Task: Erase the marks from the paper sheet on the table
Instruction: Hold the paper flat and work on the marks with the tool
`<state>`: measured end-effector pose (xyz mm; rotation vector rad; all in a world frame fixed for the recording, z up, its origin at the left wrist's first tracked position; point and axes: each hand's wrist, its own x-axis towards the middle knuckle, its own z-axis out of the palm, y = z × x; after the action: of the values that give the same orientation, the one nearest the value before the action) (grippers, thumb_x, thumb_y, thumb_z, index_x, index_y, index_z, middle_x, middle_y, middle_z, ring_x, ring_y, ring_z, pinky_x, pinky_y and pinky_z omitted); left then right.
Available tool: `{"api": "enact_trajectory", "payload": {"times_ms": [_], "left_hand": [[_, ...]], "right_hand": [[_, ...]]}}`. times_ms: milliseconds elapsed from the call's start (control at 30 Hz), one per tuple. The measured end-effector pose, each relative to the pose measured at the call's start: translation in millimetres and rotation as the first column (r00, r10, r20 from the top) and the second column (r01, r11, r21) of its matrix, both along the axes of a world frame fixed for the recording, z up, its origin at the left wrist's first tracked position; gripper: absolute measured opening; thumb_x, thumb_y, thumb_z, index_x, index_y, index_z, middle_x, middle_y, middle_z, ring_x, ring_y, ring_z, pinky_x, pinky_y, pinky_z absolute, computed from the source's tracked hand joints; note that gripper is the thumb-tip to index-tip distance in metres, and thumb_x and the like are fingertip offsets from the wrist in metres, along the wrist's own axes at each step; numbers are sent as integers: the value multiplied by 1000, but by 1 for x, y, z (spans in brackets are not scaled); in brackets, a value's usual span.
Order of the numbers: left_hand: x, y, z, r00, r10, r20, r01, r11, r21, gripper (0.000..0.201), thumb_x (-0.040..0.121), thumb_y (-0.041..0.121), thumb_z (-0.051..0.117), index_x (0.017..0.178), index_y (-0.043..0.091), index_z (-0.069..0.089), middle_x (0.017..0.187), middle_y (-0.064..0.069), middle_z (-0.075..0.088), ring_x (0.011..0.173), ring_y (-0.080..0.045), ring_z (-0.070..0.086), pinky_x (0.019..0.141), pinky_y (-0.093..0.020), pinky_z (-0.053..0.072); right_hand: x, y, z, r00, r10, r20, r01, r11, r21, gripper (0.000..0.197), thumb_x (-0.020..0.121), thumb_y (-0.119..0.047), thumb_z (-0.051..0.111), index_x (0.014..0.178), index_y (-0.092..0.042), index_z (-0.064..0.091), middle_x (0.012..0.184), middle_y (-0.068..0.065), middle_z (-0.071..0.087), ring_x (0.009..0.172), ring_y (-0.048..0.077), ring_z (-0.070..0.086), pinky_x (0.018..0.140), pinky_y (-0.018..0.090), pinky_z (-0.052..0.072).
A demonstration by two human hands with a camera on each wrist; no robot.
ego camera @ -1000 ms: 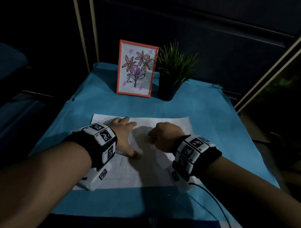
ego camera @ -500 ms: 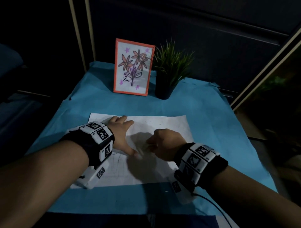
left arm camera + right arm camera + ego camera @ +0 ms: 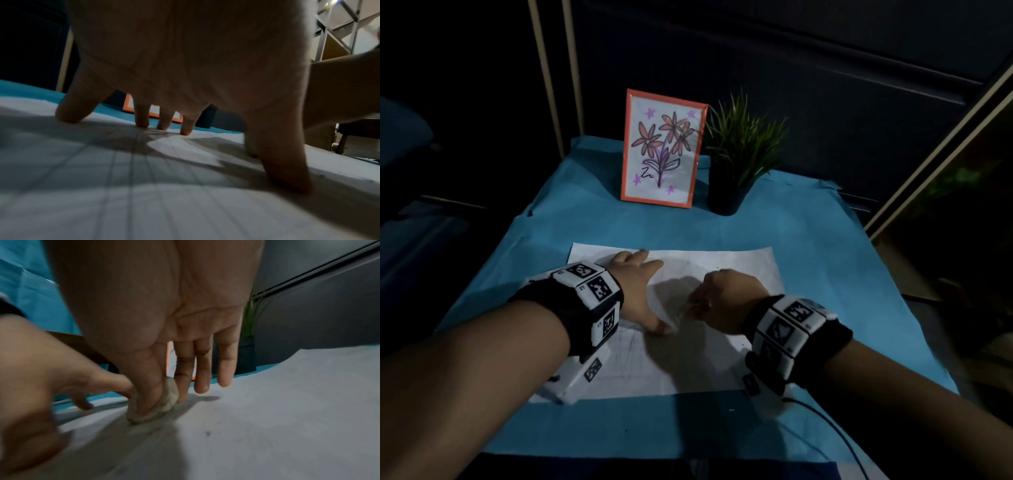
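While your right hand [image 3: 156, 340] pinched the eraser [image 3: 162, 404] against the sheet [image 3: 722, 267] on the table [image 3: 791, 226], your left hand [image 3: 640, 291] lay flat, pinning it. Risk: hard strokes near the thumb could've creased or torn the sheet.

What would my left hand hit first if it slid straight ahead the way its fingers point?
Probably the framed flower drawing. The left hand lies flat on the paper sheet, fingers pointing up the table; ahead lie bare paper and blue cloth, then the frame. Depth is uncertain.
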<state>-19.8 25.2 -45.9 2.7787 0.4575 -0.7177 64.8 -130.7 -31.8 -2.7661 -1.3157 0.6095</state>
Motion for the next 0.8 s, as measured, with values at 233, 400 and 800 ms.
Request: {"api": "enact_trajectory", "payload": {"times_ms": [233, 400, 800], "left_hand": [[0, -2, 0, 1000, -4, 9, 3, 1000, 11, 121, 66, 71, 69, 154, 26, 0, 162, -2, -9, 148, -27, -3, 119, -37, 11], [0, 1, -3, 1000, -5, -19, 4, 1000, -6, 128, 62, 75, 69, 154, 26, -4, 161, -2, -15, 148, -26, -10, 120, -40, 8], [-3, 1, -7, 1000, 28, -2, -28, 999, -30, 133, 56, 75, 73, 154, 28, -4, 160, -1, -17, 148, -27, -7, 120, -41, 12]], "right_hand": [[-3, 2, -3, 1000, 8, 2, -8, 1000, 20, 28, 87, -36, 59, 113, -30, 68, 117, -3, 64, 110, 22, 57, 86, 21, 42], [-4, -2, -5, 1000, 23, -10, -23, 999, 40, 27, 86, -41, 61, 110, -33, 68, 114, -5, 65, 108, 20, 57, 84, 21, 41], [-7, -5, -8, 994, 106, 39, -108, 993, 45, 23, 89, -37, 55, 105, -30, 69, 108, -3, 65, 105, 21, 56, 84, 28, 48]]}}
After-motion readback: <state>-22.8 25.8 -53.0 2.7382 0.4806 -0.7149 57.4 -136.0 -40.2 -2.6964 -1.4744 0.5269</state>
